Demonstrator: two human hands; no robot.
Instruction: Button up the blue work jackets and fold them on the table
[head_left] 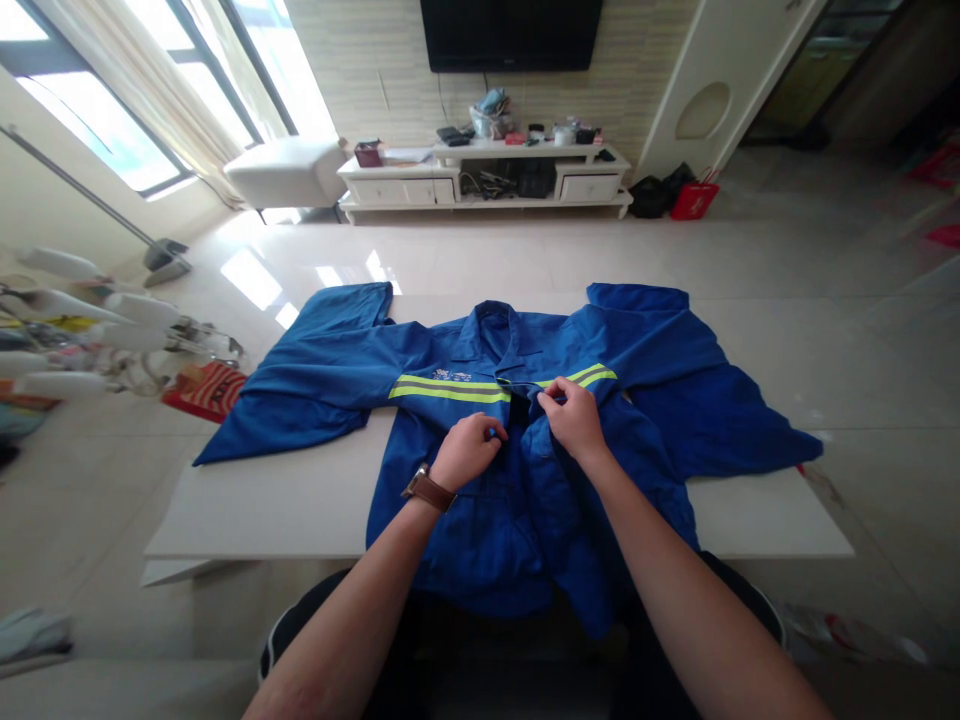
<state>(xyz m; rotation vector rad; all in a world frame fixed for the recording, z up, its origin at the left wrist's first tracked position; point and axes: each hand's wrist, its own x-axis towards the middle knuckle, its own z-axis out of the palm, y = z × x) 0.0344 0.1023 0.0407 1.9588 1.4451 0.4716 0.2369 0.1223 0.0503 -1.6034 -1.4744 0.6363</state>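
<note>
A blue work jacket (450,530) with yellow-green reflective stripes lies spread on a white table (300,520), collar away from me and sleeves out to both sides. Its lower hem hangs over the near edge. My right hand (571,415) pinches the edge of the right front panel at stripe height and lifts it, so the front gapes there. On the left front panel, beside the opening, rests my left hand (471,448), fingers curled around the fabric edge. A brown-strapped watch (430,489) is on my left wrist.
Thread cones (60,305) on a stand and a red striped bag (206,390) are at the left. Across the tiled floor stand a white TV cabinet (405,190), a grey-white bench (289,170) and a red bag (694,198). A wall-mounted television (514,35) hangs above.
</note>
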